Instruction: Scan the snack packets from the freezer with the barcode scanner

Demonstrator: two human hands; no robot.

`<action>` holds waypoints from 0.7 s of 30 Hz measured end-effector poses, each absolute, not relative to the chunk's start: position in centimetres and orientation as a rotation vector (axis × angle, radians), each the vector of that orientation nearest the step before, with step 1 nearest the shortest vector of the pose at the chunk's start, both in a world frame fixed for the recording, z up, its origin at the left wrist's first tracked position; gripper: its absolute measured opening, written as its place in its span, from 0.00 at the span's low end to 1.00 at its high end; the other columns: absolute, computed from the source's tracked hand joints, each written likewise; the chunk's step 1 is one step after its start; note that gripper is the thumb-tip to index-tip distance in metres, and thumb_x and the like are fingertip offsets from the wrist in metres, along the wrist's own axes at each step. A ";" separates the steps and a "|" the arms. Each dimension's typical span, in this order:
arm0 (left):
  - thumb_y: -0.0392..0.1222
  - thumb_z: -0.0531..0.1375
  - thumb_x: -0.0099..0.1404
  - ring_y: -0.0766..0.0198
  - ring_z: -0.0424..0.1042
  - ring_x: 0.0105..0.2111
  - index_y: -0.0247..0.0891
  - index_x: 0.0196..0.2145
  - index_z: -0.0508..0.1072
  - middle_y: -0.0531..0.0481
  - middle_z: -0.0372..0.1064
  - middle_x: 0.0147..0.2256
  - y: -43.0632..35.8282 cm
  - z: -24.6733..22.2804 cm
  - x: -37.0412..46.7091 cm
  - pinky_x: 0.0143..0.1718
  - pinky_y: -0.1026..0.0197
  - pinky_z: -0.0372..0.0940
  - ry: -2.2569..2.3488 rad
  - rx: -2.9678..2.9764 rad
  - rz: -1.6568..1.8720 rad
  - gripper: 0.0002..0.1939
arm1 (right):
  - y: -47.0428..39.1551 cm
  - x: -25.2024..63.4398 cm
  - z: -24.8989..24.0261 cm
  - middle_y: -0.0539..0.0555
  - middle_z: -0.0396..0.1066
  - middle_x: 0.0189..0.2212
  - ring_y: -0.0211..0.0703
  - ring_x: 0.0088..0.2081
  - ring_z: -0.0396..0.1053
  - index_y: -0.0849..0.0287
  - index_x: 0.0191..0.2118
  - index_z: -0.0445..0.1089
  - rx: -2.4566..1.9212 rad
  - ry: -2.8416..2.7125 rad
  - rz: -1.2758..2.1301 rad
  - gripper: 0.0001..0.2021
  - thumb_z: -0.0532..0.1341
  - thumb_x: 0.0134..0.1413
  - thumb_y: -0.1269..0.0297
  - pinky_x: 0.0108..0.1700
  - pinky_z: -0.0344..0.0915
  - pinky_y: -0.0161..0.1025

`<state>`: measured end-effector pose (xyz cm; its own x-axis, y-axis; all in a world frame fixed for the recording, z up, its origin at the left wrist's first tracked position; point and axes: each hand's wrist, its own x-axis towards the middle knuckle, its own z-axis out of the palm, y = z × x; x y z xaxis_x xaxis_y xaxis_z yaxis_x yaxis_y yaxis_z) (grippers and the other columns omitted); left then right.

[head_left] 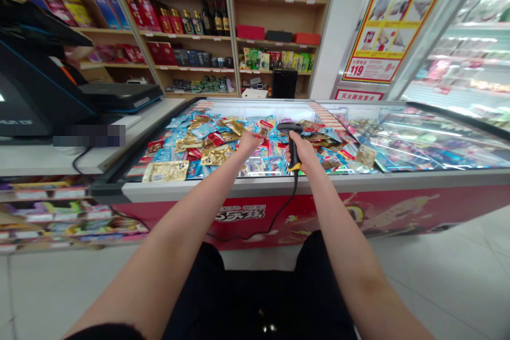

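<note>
My right hand (303, 151) is wrapped round the handle of a black and yellow barcode scanner (294, 155), whose head tilts over the packets and whose cord hangs down the front of the freezer. To its left, my left hand (249, 142) pinches a small red and clear packet (264, 129) at its lower edge. Both hands are above a chest freezer (239, 189) with many snack packets spread over its top. Gold packets (216, 154) and blue packets (204, 129) lie to the left of my left hand.
On the left, a counter (115, 141) bears a dark checkout machine (35, 85) and a flat black device (119, 96). Shelves (274, 0) with boxes and bottles stand behind the freezer. A glass-fronted cooler (466, 58) is at the right. The scanner cord (274, 218) loops across the freezer front.
</note>
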<state>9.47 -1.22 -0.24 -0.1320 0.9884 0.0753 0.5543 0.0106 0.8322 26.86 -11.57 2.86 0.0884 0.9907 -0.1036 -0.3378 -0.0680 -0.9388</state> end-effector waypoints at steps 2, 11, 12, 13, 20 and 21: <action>0.35 0.67 0.57 0.59 0.78 0.32 0.36 0.30 0.76 0.48 0.75 0.26 -0.7 0.0 11.3 0.36 0.61 0.71 1.631 1.443 1.023 0.03 | -11.5 28.6 2.9 0.47 0.65 0.16 0.35 0.14 0.61 0.57 0.28 0.63 -1.062 -0.808 1.291 0.17 0.65 0.62 0.53 0.15 0.60 0.31; 0.32 0.71 0.52 0.63 0.75 0.29 0.36 0.21 0.69 0.53 0.68 0.20 1.0 3.0 21.9 0.37 0.63 0.72 1.261 1.278 1.163 0.14 | -11.9 35.6 3.0 0.47 0.64 0.16 0.36 0.14 0.60 0.56 0.29 0.63 -1.059 -0.660 1.162 0.15 0.61 0.66 0.56 0.14 0.60 0.32; 0.31 0.71 0.52 0.63 0.76 0.30 0.35 0.21 0.70 0.52 0.70 0.22 1.1 3.2 23.0 0.38 0.62 0.72 1.220 1.290 1.179 0.13 | -12.0 36.0 3.0 0.47 0.64 0.16 0.36 0.14 0.60 0.56 0.29 0.62 -1.059 -0.650 1.151 0.15 0.61 0.66 0.57 0.14 0.60 0.31; 0.31 0.71 0.51 0.61 0.77 0.33 0.35 0.22 0.71 0.51 0.72 0.24 1.2 3.3 23.9 0.41 0.61 0.72 1.217 1.337 1.185 0.11 | -12.1 36.4 3.0 0.47 0.64 0.15 0.36 0.14 0.60 0.57 0.29 0.63 -1.063 -0.642 1.143 0.15 0.61 0.66 0.57 0.14 0.60 0.31; 0.34 0.67 0.58 0.53 0.77 0.49 0.36 0.40 0.81 0.44 0.80 0.44 0.1 2.1 24.6 0.55 0.56 0.68 1.544 1.868 1.060 0.11 | -12.3 37.3 2.2 0.47 0.64 0.16 0.36 0.14 0.61 0.56 0.30 0.64 -1.091 -0.634 1.160 0.15 0.62 0.65 0.54 0.13 0.60 0.32; 0.34 0.66 0.59 0.54 0.77 0.49 0.37 0.42 0.81 0.44 0.80 0.46 -0.1 1.9 24.3 0.55 0.57 0.67 1.546 1.894 1.056 0.12 | -12.2 37.2 2.0 0.47 0.64 0.16 0.36 0.14 0.61 0.56 0.30 0.64 -1.092 -0.637 1.164 0.16 0.63 0.64 0.54 0.13 0.60 0.32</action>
